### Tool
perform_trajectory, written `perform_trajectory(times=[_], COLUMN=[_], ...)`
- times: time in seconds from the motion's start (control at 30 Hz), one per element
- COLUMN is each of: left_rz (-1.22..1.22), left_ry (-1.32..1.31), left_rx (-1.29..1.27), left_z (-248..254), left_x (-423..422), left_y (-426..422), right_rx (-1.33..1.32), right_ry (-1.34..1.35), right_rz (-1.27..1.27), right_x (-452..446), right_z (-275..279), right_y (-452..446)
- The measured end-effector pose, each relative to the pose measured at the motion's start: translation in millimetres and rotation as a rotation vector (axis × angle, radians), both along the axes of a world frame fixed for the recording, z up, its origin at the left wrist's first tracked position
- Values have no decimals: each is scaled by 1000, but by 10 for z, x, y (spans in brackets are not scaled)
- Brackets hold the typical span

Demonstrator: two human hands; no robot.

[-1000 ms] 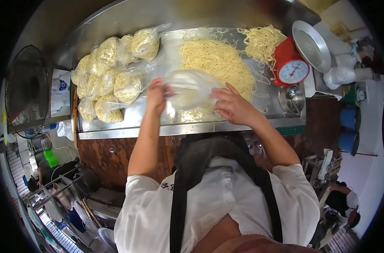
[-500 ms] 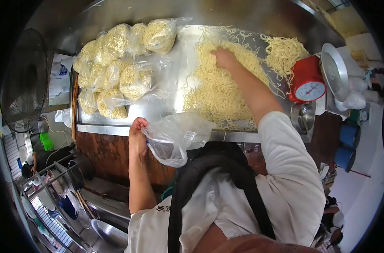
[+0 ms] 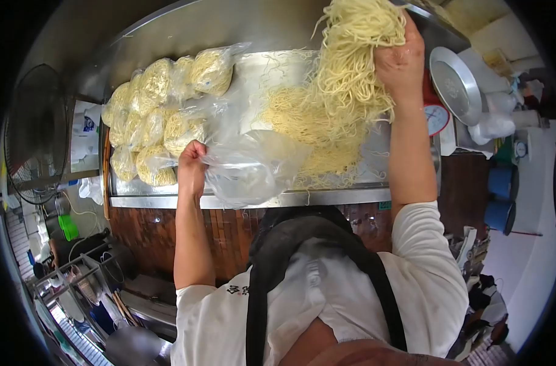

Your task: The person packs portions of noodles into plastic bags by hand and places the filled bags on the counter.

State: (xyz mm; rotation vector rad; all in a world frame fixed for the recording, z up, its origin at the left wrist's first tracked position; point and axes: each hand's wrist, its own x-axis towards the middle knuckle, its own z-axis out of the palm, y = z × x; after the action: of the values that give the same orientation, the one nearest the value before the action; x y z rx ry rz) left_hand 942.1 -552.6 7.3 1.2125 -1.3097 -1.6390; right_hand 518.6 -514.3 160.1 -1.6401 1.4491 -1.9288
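Noodles (image 3: 356,64) had risen off the pile (image 3: 331,155), I saw, clutched by the right hand (image 3: 405,64); the left hand (image 3: 193,158) pinched a clear bag (image 3: 250,174).

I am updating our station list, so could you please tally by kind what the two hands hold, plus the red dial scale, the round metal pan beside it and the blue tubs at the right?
Bunch of noodles, in the right hand: 1
Clear plastic bag, in the left hand: 1
Red dial scale: 1
Round metal pan: 1
Blue tubs: 2
Total: 6
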Motion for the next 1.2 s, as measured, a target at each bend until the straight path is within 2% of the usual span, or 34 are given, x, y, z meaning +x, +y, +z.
perform_trajectory(times=[0.03,0.07,0.13,0.2,0.27,0.33,0.4,0.43,0.47,0.53,0.63,0.67,0.73,0.77,0.87,0.97,1.07,1.17,1.2], left_rz=[-8,8,45,33,30,37,62,87,117,103,75,66,58,59,91,127,136,161,177], left_ry=[34,39,44,55,34,4,-15,-4,5,20,-18,-4,16,-3,-39,-36,-35,-1,14], left_rx=[21,27,44,47,34,43,101,129,155,107,91,85,86,67,67,118,174,177,169], left_z=[68,134,247,240,96,10,-73,-108,-146,-198,-117,-120,-63,-93,-246,-273,-319,-359,-360], left_x=[-45,-115,-237,-245,-154,-69,7,-8,-5,21,-26,-26,-5,53,154,174,274,276,284], left_y=[-32,-46,-9,40,99,124,268,273,266,259,254,229,239,243,337,363,455,443,435], right_rx=[173,248,404,693,1159,1065,1136,1158,1013,734,614,683,826,988,946,1035,1156,481,665], right_ry=[154,262,474,861,644,689,618,587,454,189,284,438,744,745,489,497,186,371,411], right_rz=[-50,-76,-120,-186,-6,-168,-138,-136,-122,-81,-179,-204,-239,-81,-252,-225,-100,-219,-197], right_x=[22,43,183,402,268,341,299,242,99,-68,92,101,217,175,310,-2,212,170,108], right_z=[165,92,-350,-1040,-1942,-2163,-2638,-2670,-2663,-2197,-1481,-1646,-2354,-2561,-2164,-3034,-1514,-1729,-2027], right_y=[128,173,237,348,565,815,875,813,757,663,713,697,739,842,939,841,463,445,455])
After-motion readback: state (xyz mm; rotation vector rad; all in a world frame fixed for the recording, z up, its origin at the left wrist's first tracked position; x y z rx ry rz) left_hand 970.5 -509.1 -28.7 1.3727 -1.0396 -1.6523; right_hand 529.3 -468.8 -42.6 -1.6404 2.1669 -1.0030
